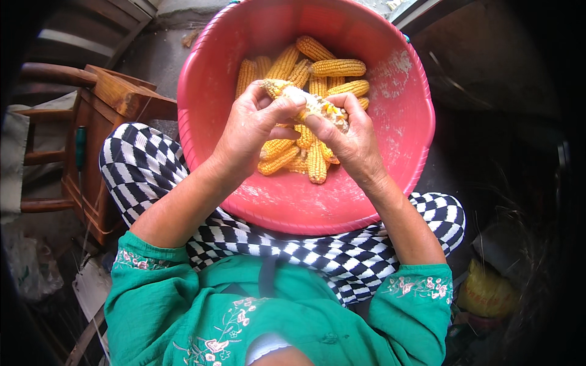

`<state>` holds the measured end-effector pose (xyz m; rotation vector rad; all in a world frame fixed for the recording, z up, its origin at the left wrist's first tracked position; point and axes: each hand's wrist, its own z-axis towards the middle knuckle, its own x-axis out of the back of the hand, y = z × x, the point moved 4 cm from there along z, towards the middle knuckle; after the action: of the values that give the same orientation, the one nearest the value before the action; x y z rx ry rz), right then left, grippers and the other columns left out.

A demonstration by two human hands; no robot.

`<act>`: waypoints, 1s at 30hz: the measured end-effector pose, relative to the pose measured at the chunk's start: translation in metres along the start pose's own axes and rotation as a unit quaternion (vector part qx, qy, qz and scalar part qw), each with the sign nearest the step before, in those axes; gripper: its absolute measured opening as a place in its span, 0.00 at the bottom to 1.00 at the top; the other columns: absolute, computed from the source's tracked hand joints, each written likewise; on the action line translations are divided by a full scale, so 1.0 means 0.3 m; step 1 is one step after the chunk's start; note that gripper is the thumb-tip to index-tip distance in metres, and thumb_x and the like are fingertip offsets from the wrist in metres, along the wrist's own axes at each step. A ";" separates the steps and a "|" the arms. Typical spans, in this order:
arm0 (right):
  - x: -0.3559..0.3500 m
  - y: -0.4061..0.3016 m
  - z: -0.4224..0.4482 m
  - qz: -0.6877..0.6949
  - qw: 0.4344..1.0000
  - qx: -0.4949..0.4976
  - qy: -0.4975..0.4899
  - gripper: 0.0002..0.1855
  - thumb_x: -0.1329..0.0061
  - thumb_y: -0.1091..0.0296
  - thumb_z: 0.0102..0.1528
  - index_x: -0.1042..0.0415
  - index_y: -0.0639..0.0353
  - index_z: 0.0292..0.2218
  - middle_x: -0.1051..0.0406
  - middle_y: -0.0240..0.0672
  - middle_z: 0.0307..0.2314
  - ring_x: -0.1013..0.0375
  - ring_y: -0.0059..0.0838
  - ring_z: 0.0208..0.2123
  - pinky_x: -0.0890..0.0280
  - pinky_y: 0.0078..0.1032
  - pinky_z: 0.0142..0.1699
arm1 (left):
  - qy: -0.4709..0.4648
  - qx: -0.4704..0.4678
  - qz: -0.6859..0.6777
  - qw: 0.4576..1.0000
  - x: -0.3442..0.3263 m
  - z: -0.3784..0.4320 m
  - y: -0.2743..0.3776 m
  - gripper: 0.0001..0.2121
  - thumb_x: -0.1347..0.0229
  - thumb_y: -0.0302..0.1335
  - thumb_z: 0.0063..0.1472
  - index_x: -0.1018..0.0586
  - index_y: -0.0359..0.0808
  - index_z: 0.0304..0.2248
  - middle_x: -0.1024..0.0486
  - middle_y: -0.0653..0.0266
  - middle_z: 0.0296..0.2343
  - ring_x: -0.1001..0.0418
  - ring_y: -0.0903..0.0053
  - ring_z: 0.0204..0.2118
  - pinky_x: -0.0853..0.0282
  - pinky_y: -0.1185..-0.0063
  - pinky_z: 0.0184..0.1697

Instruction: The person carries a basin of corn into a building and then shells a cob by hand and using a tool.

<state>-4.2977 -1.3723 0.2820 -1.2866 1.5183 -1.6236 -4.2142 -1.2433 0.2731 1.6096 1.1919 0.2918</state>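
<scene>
A partly shelled corn cob (pixel 316 104) is held between my two hands above a large red plastic tub (pixel 302 210). My left hand (pixel 256 119) grips its left end, the thumb lying along the bare whitish part. At the right end, my right hand (pixel 352 132) pinches the cob, with the thumb by a few yellow kernels still attached. Beneath my hands lie several dried yellow corn ears (pixel 339 67) heaped in the tub, some hidden by my hands. The tub rests against my legs.
To the left stands a wooden chair (pixel 114 98) with a green-handled screwdriver (pixel 80 146) upright against it. A yellow bag (pixel 487 290) bearing writing lies in the dim area at lower right. Clear plastic (pixel 34 270) lies at lower left.
</scene>
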 end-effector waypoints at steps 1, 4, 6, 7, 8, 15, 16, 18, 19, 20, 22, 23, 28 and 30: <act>-0.001 0.004 0.000 0.000 1.000 -0.012 -0.010 0.23 0.49 0.48 0.51 0.35 0.63 0.32 0.31 0.34 0.23 0.32 0.18 0.26 0.37 0.20 0.29 | 0.003 -0.017 0.013 1.000 -0.001 -0.002 0.004 0.17 0.43 0.30 0.53 0.32 0.32 0.39 0.28 0.62 0.34 0.28 0.79 0.35 0.29 0.82 0.34; 0.000 0.014 0.001 -0.007 0.998 -0.045 -0.035 0.26 0.48 0.47 0.49 0.36 0.64 0.33 0.30 0.36 0.23 0.30 0.21 0.26 0.36 0.22 0.30 | -0.007 -0.054 0.057 0.997 -0.008 -0.005 0.018 0.17 0.43 0.30 0.53 0.33 0.33 0.40 0.28 0.63 0.33 0.28 0.81 0.34 0.31 0.86 0.32; 0.002 0.006 -0.002 -0.017 0.997 -0.060 -0.047 0.25 0.49 0.48 0.49 0.36 0.64 0.34 0.30 0.37 0.22 0.30 0.21 0.26 0.35 0.23 0.31 | -0.012 -0.052 0.067 0.996 -0.003 -0.003 0.015 0.16 0.43 0.30 0.53 0.32 0.33 0.39 0.28 0.64 0.33 0.28 0.83 0.33 0.33 0.88 0.29; 0.001 0.008 -0.004 -0.018 0.998 -0.048 -0.039 0.24 0.49 0.49 0.50 0.36 0.64 0.33 0.30 0.37 0.22 0.30 0.21 0.25 0.35 0.23 0.31 | -0.014 -0.051 0.072 0.996 -0.001 -0.002 0.014 0.16 0.43 0.30 0.53 0.32 0.33 0.39 0.27 0.64 0.32 0.28 0.83 0.33 0.34 0.89 0.28; -0.004 0.014 -0.007 -0.019 0.999 -0.037 -0.031 0.24 0.50 0.49 0.50 0.36 0.64 0.33 0.30 0.37 0.21 0.30 0.21 0.25 0.36 0.22 0.30 | -0.012 -0.040 0.064 0.997 0.002 0.000 0.012 0.16 0.43 0.30 0.53 0.32 0.33 0.39 0.27 0.64 0.32 0.29 0.84 0.33 0.35 0.89 0.27; 0.002 0.017 -0.009 -0.037 0.999 -0.002 -0.017 0.19 0.55 0.53 0.54 0.35 0.63 0.33 0.31 0.36 0.21 0.32 0.21 0.23 0.37 0.23 0.29 | -0.007 -0.031 0.043 0.999 0.004 -0.002 0.005 0.15 0.43 0.30 0.53 0.31 0.33 0.38 0.27 0.66 0.31 0.29 0.86 0.31 0.38 0.90 0.24; 0.002 0.016 -0.009 -0.041 0.999 0.009 -0.018 0.18 0.56 0.54 0.55 0.35 0.63 0.34 0.32 0.36 0.20 0.32 0.21 0.23 0.37 0.23 0.29 | -0.006 -0.036 0.042 0.998 0.006 -0.002 0.006 0.15 0.43 0.30 0.53 0.31 0.33 0.38 0.27 0.66 0.31 0.29 0.86 0.31 0.38 0.90 0.24; 0.002 0.016 -0.010 -0.049 0.998 0.029 -0.020 0.17 0.57 0.55 0.56 0.35 0.62 0.36 0.33 0.36 0.19 0.33 0.20 0.23 0.37 0.23 0.29 | -0.002 -0.029 0.037 0.999 0.004 -0.002 0.007 0.15 0.44 0.30 0.53 0.31 0.33 0.38 0.27 0.66 0.31 0.29 0.85 0.31 0.37 0.90 0.25; 0.004 0.022 -0.012 -0.028 0.999 0.033 -0.016 0.17 0.58 0.56 0.57 0.35 0.62 0.37 0.33 0.35 0.19 0.34 0.20 0.23 0.38 0.22 0.28 | -0.001 -0.025 0.035 0.999 0.002 -0.001 0.007 0.15 0.44 0.30 0.52 0.31 0.34 0.38 0.27 0.66 0.31 0.29 0.85 0.30 0.37 0.89 0.26; 0.006 0.032 -0.014 -0.007 0.999 0.036 -0.011 0.17 0.59 0.56 0.57 0.35 0.62 0.38 0.34 0.34 0.18 0.34 0.19 0.22 0.38 0.21 0.28 | -0.002 -0.006 0.013 1.000 0.004 0.003 0.003 0.15 0.44 0.30 0.52 0.31 0.34 0.38 0.27 0.66 0.31 0.29 0.85 0.30 0.36 0.89 0.26; -0.005 0.029 -0.012 0.088 0.996 -0.008 -0.027 0.18 0.62 0.57 0.59 0.36 0.63 0.42 0.34 0.30 0.19 0.37 0.15 0.20 0.40 0.16 0.26 | 0.001 0.032 -0.029 0.999 0.033 0.014 0.006 0.14 0.45 0.30 0.53 0.30 0.35 0.38 0.27 0.66 0.31 0.30 0.84 0.29 0.36 0.88 0.27; 0.001 0.026 -0.007 0.113 0.992 -0.030 -0.043 0.18 0.62 0.57 0.59 0.36 0.64 0.42 0.34 0.30 0.20 0.37 0.14 0.20 0.41 0.15 0.26 | 0.019 0.051 -0.063 0.997 0.052 0.021 0.011 0.13 0.46 0.31 0.53 0.30 0.36 0.37 0.28 0.67 0.31 0.30 0.83 0.28 0.35 0.86 0.29; 0.010 0.000 -0.002 0.195 0.976 -0.081 -0.052 0.18 0.64 0.58 0.60 0.39 0.64 0.44 0.32 0.35 0.24 0.42 0.10 0.17 0.45 0.08 0.23 | 0.022 0.056 -0.093 0.994 0.088 0.048 0.020 0.15 0.45 0.33 0.54 0.31 0.36 0.39 0.27 0.67 0.31 0.27 0.85 0.30 0.32 0.88 0.26; 0.006 -0.001 -0.003 0.190 0.976 -0.081 -0.064 0.17 0.65 0.59 0.60 0.39 0.64 0.44 0.31 0.36 0.25 0.42 0.10 0.16 0.47 0.07 0.22 | 0.022 0.069 -0.090 0.993 0.084 0.047 0.013 0.15 0.45 0.34 0.54 0.30 0.36 0.38 0.27 0.67 0.31 0.28 0.83 0.31 0.32 0.86 0.28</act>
<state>-4.2992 -1.3734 0.2830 -1.0758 1.7183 -1.1739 -4.1903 -1.2313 0.2615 1.6063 1.4082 0.1323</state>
